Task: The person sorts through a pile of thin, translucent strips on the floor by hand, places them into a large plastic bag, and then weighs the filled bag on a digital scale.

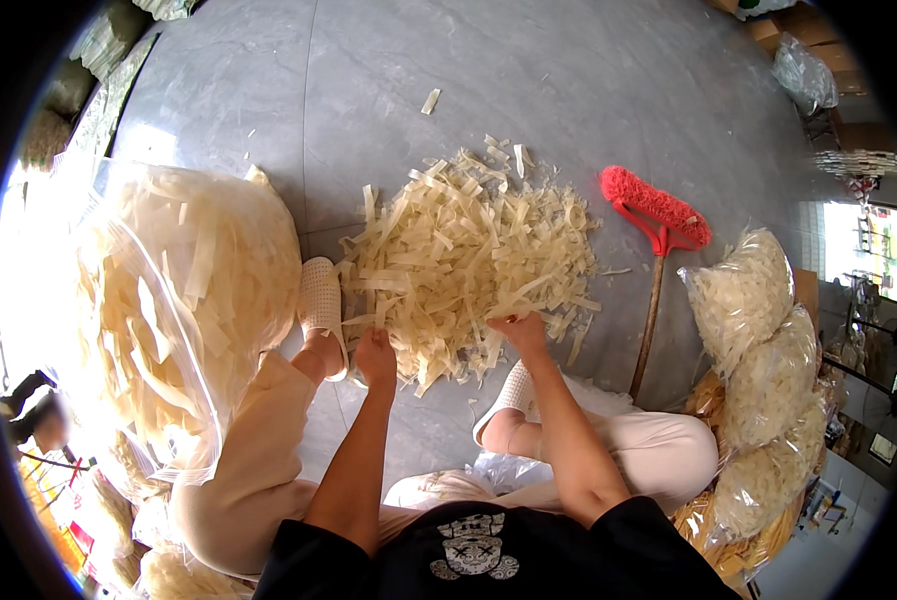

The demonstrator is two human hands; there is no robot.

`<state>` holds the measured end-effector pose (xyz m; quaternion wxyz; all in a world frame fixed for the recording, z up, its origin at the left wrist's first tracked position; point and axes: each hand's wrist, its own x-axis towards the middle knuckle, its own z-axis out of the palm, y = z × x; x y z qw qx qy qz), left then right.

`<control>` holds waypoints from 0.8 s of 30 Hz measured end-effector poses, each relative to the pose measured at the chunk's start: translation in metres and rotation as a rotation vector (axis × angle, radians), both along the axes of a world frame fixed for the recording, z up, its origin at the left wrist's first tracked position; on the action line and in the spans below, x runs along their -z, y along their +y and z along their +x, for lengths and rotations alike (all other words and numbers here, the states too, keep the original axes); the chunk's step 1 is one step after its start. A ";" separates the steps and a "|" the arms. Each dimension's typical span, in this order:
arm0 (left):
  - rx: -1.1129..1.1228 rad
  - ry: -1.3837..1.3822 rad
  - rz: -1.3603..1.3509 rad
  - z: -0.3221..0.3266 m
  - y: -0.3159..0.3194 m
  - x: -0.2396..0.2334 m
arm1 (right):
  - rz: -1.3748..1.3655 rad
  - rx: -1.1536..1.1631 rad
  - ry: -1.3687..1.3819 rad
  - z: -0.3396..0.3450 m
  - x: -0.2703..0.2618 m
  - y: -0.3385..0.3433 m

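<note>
A broad pile of flat, pale yellow dried strips (463,262) lies on the grey floor before me, longer pieces to the left and shorter bits to the right. At its near left edge, my left hand (376,354) has its fingers closed by a strip end; whether it grips one I cannot tell. My right hand (520,330) pinches a pale strip (527,291) at the near right part of the pile. On the left, beside my foot, stands a large clear plastic bag (193,277) filled with longer, wider strips of the same kind.
A red-headed broom (655,206) with a wooden handle lies right of the pile. Several filled clear bags (767,397) are stacked at the far right. My slippered feet flank the near side of the pile. One loose strip (431,101) lies beyond it. A person is partly visible far left.
</note>
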<state>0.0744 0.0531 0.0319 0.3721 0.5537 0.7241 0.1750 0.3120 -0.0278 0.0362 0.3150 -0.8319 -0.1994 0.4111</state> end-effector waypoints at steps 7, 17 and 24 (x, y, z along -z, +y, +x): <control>-0.554 -0.232 0.011 -0.053 -0.009 0.084 | 0.135 -0.045 0.202 -0.020 -0.002 0.010; -0.739 -0.653 -0.212 -0.025 0.046 0.012 | -0.107 -0.281 -0.286 -0.017 -0.024 0.026; 0.323 0.164 0.254 0.007 0.063 -0.016 | -0.014 0.037 -0.320 -0.009 0.018 0.042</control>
